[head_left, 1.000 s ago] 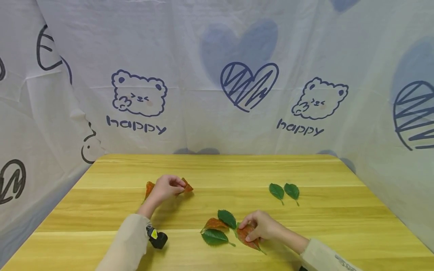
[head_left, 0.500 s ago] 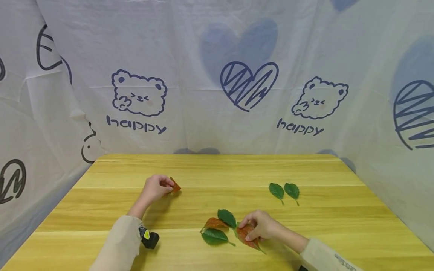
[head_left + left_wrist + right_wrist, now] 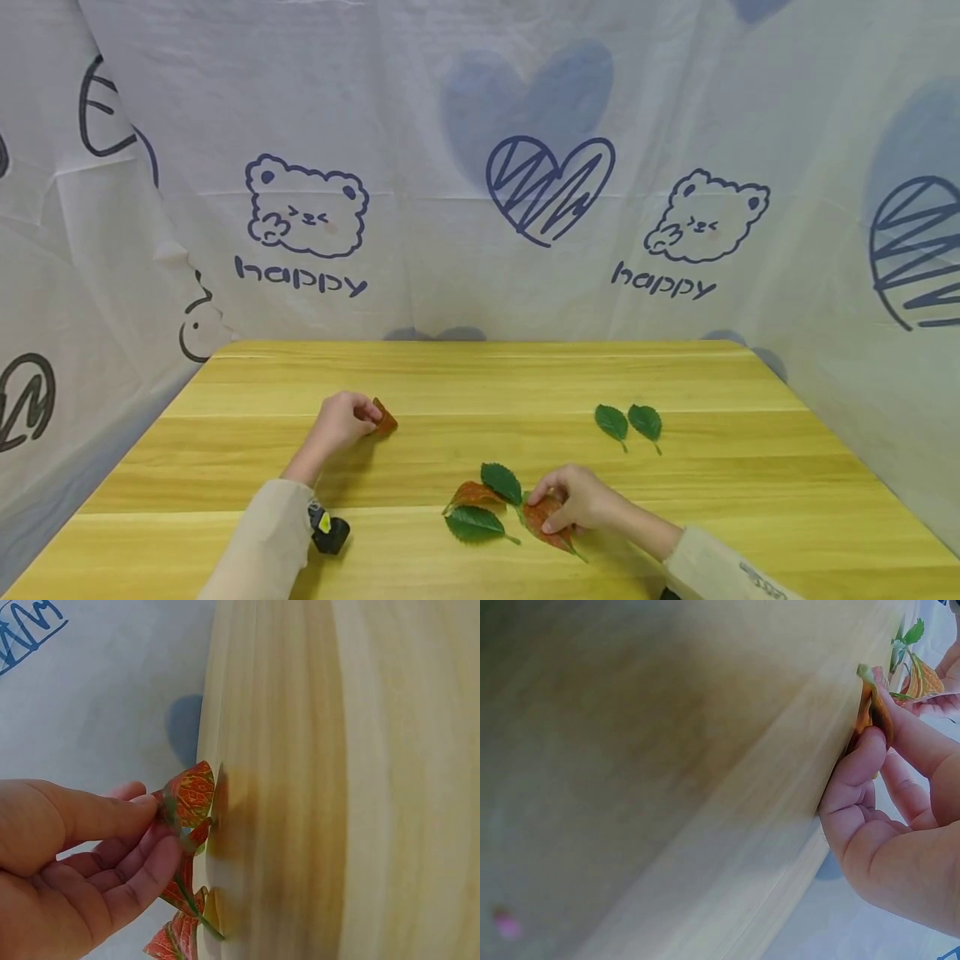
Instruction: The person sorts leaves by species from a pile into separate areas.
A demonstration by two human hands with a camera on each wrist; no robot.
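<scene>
Between thumb and fingers, my left hand (image 3: 341, 421) pinches a red-orange leaf (image 3: 386, 416) low over the table's left side. The left wrist view shows this leaf (image 3: 193, 793) with green veins; more red leaves (image 3: 177, 937) lie below it, hidden from the head view. My right hand (image 3: 581, 500) pinches another red leaf (image 3: 550, 525) at the table's front middle. This leaf's tip meets a cluster of two green leaves (image 3: 476, 525) and a red leaf (image 3: 478, 497) between them. In the right wrist view, fingers partly cover the held leaf (image 3: 874, 712).
Two more green leaves (image 3: 628, 425) lie side by side toward the right of the wooden table (image 3: 720, 500). A white cloth (image 3: 435, 250) with printed bears and hearts hangs behind and at both sides. A black wrist camera (image 3: 330, 533) sits at my left sleeve.
My left hand has moved left with its red leaf, then dipped slightly. The red leaf seen earlier beside that wrist is now out of sight behind it. My right hand has stayed in place.
</scene>
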